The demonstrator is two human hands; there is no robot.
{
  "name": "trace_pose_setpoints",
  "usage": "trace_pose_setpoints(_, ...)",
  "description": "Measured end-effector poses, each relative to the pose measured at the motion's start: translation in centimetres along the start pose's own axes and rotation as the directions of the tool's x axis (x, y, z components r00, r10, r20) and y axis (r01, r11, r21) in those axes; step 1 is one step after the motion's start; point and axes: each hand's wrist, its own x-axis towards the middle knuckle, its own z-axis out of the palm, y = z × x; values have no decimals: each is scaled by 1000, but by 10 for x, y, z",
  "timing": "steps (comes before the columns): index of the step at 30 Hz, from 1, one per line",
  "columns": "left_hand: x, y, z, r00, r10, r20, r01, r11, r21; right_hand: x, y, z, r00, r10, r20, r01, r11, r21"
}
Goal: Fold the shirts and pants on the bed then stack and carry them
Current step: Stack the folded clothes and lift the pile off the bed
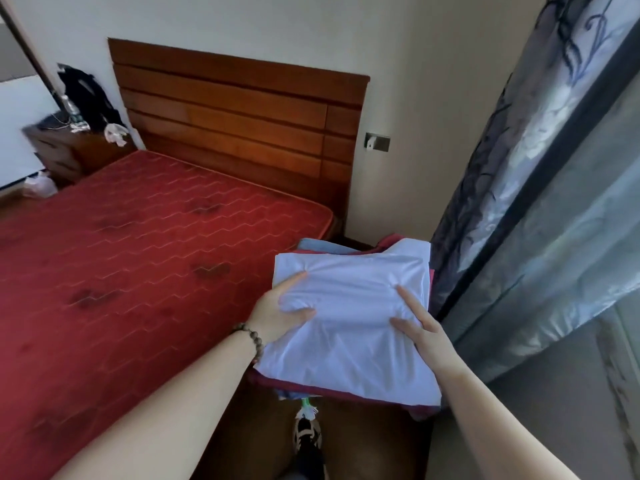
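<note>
The left hand point(278, 315) and right hand point(420, 329) are gripping the stack point(349, 327) from both sides, thumbs on top, carrying it beside the bed point(138, 254). The smooth white top shirt is looking slippery (the lower layers are sticking out unevenly), so tilting could be spilling them.

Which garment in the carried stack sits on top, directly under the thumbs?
The white folded garment. The dark red one and the light blue one only peek out beneath it at the stack's edges.
</note>
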Motion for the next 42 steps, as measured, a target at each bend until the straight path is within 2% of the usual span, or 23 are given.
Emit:
trace_pose_setpoints(6, 101, -7, 5, 999, -16, 29, 16, 1000, -15, 95, -4, -20, 999, 9, -38, -10, 1000, -9)
trace_pose_setpoints(18, 365, -34, -11, 988, -78, 131, 81, 997, -18, 340, -32, -36, 970, 184, -155, -181, 983, 36)
trace_pose_setpoints(24, 457, -70, -9, 964, -162, 213, 181, 980, -76, 434, -7, -44, 949, 259, -178, -240, 963, 125)
trace_pose_setpoints(33, 585, -141, -9, 937, -277, 213, 296, 953, -65, 575, 37, -38, 935, 297, -194, -305, 952, -9)
trace_pose_setpoints(38, 657, -177, -7, 917, -313, 246, 330, 944, -27, 646, 63, -40, 918, 327, -226, -336, 942, -1)
trace_pose_setpoints(42, 710, -203, -2, 900, -329, 286, 367, 926, -89, 697, 81, -44, 907, 321, -273, -340, 940, -22)
